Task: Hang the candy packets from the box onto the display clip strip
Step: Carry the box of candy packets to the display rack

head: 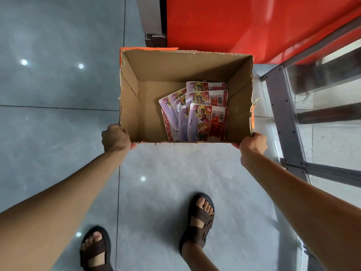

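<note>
Grey tiles (48, 133); left hand (116, 138) and right hand (253, 144) grip the box (175, 67) of perhaps seven purple-red candy packets (207, 122).

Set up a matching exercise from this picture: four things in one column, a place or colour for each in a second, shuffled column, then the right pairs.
Things
1. left hand
2. candy packets
3. sandals
4. red panel

Places and colours
A. brown, on the feet
B. beyond the far side of the box
C. grips the box's near left corner
D. lying inside the box, toward its right side

Pairs: 1-C, 2-D, 3-A, 4-B
</note>
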A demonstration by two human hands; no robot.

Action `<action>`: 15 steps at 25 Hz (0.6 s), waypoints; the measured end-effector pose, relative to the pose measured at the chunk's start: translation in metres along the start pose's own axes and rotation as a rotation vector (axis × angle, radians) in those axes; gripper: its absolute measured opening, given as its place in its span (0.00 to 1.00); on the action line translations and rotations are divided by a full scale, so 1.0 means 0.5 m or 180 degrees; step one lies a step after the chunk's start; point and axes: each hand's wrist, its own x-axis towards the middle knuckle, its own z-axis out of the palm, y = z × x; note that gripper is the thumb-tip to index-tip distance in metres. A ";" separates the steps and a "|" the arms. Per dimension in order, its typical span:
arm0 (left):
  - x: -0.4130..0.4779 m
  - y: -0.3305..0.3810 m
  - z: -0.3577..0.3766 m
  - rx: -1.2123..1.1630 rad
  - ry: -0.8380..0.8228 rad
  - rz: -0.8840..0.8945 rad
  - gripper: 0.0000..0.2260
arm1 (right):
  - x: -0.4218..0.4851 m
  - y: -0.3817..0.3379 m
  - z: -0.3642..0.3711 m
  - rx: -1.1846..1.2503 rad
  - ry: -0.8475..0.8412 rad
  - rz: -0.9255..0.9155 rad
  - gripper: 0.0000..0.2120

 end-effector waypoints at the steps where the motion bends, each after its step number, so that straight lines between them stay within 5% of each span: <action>1: -0.005 -0.016 -0.018 -0.0004 -0.0048 0.0006 0.11 | -0.023 0.004 -0.003 -0.0023 -0.0014 -0.0004 0.19; 9: -0.090 -0.165 -0.341 -0.0507 -0.0071 -0.0127 0.08 | -0.305 0.033 -0.006 -0.0220 -0.0406 -0.0196 0.19; 15: -0.189 -0.409 -0.605 -0.0795 0.0026 -0.0487 0.08 | -0.622 0.036 0.008 -0.0636 -0.0621 -0.0474 0.19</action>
